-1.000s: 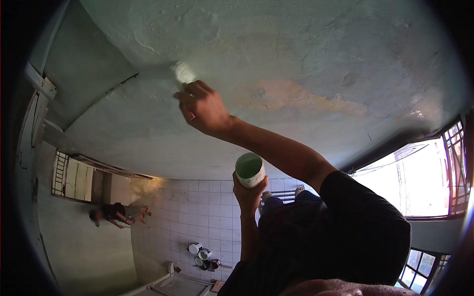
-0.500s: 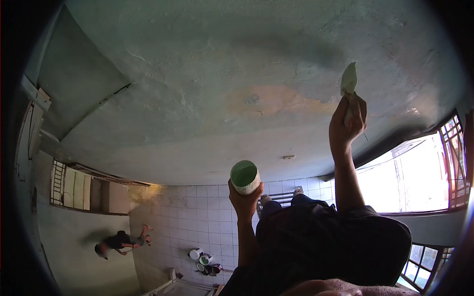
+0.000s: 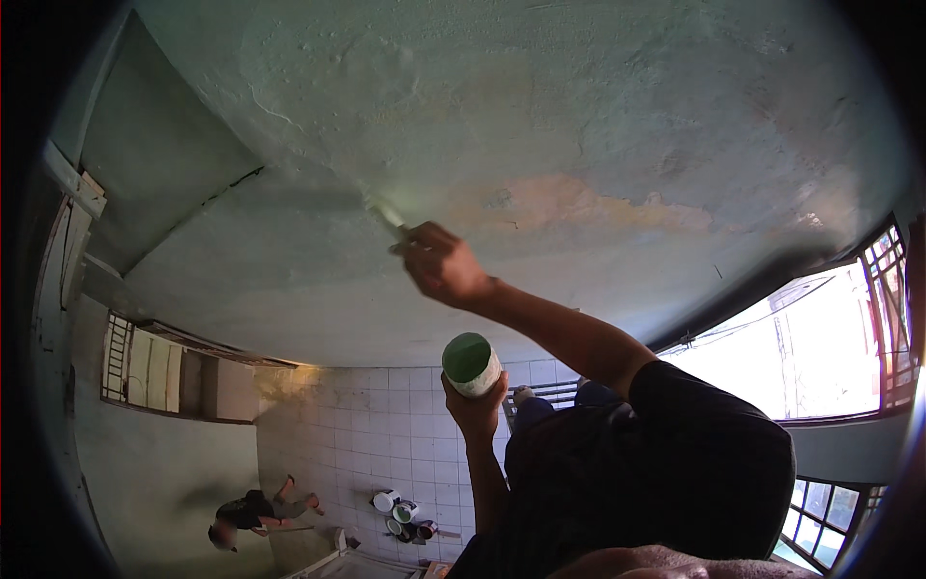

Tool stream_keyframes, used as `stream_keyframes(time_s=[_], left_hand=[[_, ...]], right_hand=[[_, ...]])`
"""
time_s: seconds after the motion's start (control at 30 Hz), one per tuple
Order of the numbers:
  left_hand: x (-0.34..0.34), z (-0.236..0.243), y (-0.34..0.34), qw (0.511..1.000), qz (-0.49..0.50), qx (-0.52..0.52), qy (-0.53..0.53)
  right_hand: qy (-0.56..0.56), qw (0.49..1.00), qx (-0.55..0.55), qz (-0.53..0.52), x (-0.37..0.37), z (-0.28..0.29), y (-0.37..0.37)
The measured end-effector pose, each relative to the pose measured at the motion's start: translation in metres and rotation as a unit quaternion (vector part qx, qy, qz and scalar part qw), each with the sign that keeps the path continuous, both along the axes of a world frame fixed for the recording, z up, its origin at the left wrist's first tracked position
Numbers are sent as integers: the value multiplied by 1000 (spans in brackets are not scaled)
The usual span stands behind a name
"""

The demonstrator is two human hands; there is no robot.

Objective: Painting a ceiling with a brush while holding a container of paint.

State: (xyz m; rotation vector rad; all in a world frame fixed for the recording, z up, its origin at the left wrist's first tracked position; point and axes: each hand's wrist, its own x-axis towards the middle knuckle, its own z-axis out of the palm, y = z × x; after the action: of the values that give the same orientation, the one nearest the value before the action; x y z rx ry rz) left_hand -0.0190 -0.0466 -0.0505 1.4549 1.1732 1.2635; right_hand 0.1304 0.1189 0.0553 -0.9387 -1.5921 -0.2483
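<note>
My left hand (image 3: 473, 415) is wrapped round a pale cylindrical paint pot (image 3: 488, 377), held upright enough that the green inside it shows. Stretched across above the pot, my right hand (image 3: 446, 265) grips a paintbrush (image 3: 388, 212), blurred by motion. Its pale-green tip is at the greenish wall (image 3: 318, 232), and seems to touch it. To the right of the brush, a peach-coloured patch (image 3: 555, 198) with flaked edges shows on the wall.
My feet are on a slatted stand (image 3: 555, 392) above the white tiled floor (image 3: 357, 425). Several paint buckets (image 3: 405, 511) are grouped on the floor. Another person (image 3: 246, 510) stands at the lower left, holding a long stick. A bright barred window (image 3: 791, 347) is at the right.
My right hand has swung the paintbrush from the upper right across to the left and lower on the wall. The pot has dropped slightly. The other person has shifted a little.
</note>
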Motion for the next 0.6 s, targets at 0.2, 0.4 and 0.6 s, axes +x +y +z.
stream_keyframes(time_s=[0.2,0.4,0.6], left_hand=[[-6,-14,11,999,4,-34,1],[-1,-16,18,1000,-3,-15,5],[5,-11,15,999,-24,-25,4]], right_hand=[[8,977,49,-207,131,35,-103],[34,871,149,-467,188,57,-176],[62,951,101,-285,118,78,-71]])
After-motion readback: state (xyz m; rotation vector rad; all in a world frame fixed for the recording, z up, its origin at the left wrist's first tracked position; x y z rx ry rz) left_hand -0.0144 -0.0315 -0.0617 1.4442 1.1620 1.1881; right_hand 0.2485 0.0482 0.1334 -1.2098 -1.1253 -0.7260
